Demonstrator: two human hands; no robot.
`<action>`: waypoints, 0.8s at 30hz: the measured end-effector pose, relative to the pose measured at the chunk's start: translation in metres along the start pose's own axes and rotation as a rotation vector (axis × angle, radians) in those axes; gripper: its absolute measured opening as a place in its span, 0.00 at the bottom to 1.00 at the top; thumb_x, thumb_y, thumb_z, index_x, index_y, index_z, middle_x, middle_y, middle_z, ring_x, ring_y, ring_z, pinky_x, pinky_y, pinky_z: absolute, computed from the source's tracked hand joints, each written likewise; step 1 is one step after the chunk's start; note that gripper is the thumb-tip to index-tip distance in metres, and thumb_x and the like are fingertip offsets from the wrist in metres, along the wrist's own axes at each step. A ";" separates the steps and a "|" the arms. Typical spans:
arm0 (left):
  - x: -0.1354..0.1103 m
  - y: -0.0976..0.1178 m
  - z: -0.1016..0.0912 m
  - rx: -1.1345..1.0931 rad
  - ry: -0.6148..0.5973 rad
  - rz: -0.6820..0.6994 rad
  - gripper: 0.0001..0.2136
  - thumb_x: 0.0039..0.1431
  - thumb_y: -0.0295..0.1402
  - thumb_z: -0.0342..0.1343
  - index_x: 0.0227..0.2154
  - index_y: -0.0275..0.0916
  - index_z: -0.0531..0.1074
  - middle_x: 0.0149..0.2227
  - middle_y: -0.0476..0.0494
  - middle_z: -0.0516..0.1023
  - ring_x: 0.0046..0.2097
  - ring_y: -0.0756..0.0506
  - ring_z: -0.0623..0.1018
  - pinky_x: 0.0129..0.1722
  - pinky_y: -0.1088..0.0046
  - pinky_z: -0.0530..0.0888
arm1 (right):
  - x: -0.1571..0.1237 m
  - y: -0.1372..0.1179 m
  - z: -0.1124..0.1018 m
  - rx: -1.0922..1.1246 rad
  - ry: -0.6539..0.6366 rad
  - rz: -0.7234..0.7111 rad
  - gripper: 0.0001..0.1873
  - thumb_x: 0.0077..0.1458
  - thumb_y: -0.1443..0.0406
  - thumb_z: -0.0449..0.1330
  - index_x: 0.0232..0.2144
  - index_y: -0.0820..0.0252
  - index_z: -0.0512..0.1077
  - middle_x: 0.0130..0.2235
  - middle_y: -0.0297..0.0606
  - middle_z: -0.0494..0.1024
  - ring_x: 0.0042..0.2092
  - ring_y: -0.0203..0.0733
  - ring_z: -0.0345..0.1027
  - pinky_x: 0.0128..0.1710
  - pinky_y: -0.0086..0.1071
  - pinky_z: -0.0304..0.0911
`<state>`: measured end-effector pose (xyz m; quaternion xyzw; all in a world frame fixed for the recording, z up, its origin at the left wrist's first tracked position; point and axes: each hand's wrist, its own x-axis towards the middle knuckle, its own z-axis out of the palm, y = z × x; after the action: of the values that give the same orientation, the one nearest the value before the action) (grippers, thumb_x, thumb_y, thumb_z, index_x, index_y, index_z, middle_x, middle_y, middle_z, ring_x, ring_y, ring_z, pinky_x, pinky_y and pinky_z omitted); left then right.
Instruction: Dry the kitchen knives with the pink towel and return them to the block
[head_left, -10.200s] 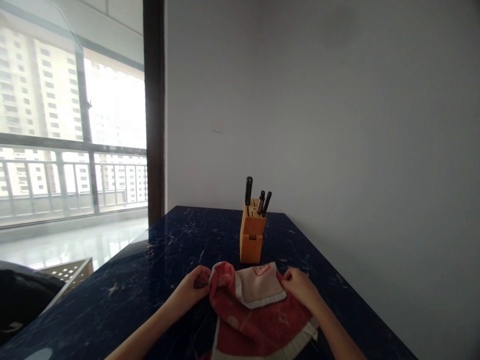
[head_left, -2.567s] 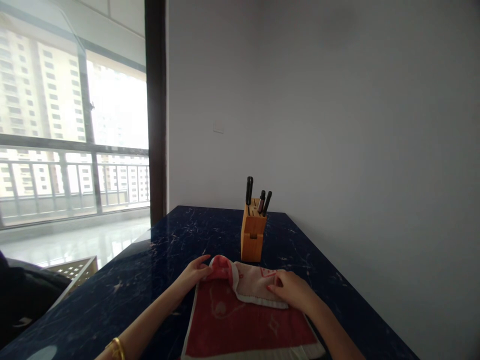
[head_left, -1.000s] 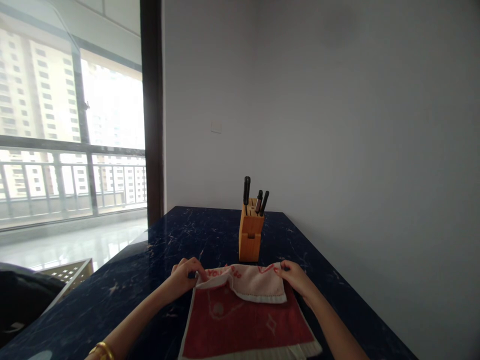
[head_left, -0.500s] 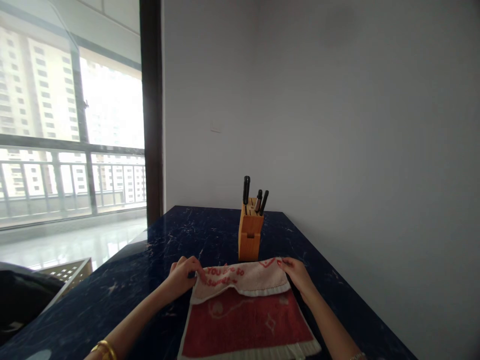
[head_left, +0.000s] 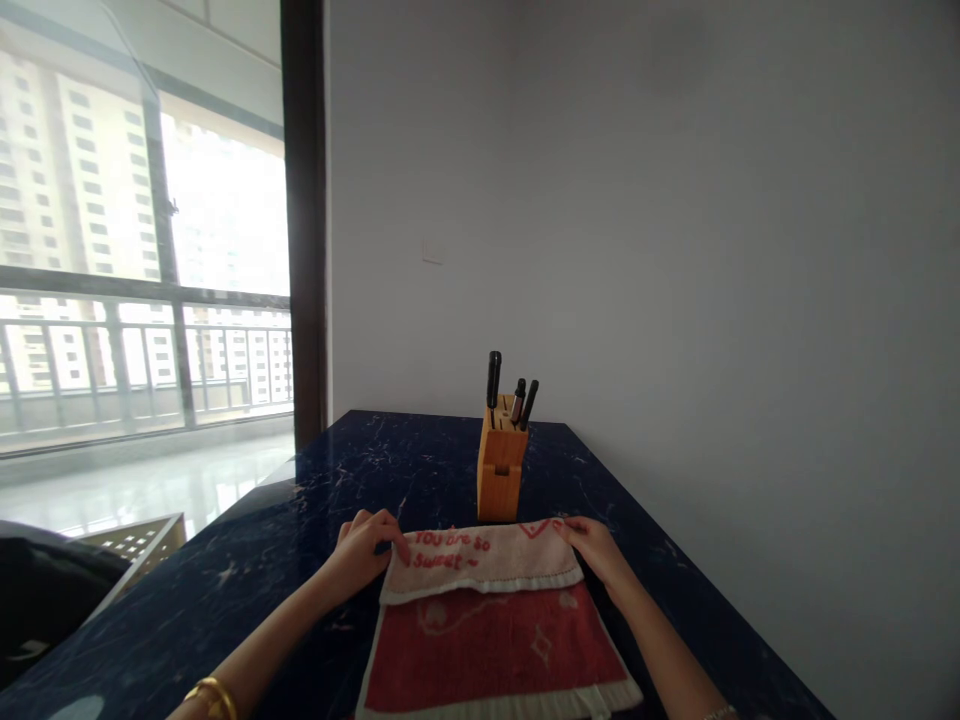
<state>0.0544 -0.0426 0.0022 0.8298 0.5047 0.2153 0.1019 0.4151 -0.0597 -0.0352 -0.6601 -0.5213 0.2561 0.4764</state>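
A red and cream towel (head_left: 495, 645) lies on the dark blue marbled table, its far part folded over toward me. The folded flap is pale, with red lettering that reads "You are so sweet". My left hand (head_left: 367, 545) pinches the flap's far left corner. At the far right corner, my right hand (head_left: 589, 542) grips the fold between thumb and fingers. Just beyond the towel's far edge stands a wooden knife block (head_left: 500, 470), upright, holding several black-handled tools (head_left: 493, 380).
The dark blue table (head_left: 405, 470) reaches back to a grey wall (head_left: 675, 250). At the left are a large window (head_left: 225, 220) and, lower, a perforated light-coloured piece (head_left: 142, 550) beside a black object (head_left: 52, 590).
The folded flap now lies flatter and its near edge is straighter; the raised wave in its middle is gone. Both hands stay at the corners.
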 end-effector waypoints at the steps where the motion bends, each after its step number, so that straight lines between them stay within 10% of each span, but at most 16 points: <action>1: 0.000 0.000 0.000 0.001 0.002 0.001 0.12 0.49 0.28 0.49 0.28 0.51 0.77 0.37 0.49 0.73 0.43 0.43 0.66 0.47 0.62 0.56 | -0.001 0.000 0.001 -0.010 -0.016 0.012 0.15 0.37 0.57 0.61 0.27 0.62 0.72 0.28 0.39 0.77 0.32 0.44 0.69 0.29 0.30 0.61; 15: 0.007 -0.018 0.016 0.024 0.009 -0.012 0.13 0.45 0.24 0.48 0.25 0.48 0.76 0.39 0.49 0.71 0.44 0.42 0.65 0.47 0.60 0.56 | -0.004 -0.002 -0.005 -0.271 -0.029 0.043 0.17 0.36 0.63 0.63 0.33 0.61 0.67 0.18 0.27 0.67 0.23 0.36 0.63 0.24 0.28 0.53; 24: -0.003 -0.008 -0.025 -0.251 -0.153 0.158 0.18 0.38 0.22 0.43 0.31 0.39 0.72 0.32 0.51 0.71 0.36 0.48 0.67 0.40 0.74 0.64 | -0.011 -0.016 -0.034 -0.493 -0.169 0.033 0.09 0.36 0.60 0.62 0.19 0.60 0.69 0.22 0.35 0.73 0.27 0.38 0.65 0.24 0.27 0.52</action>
<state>0.0358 -0.0427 0.0204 0.8616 0.3978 0.2202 0.2254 0.4326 -0.0818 -0.0087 -0.7409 -0.5950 0.1836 0.2516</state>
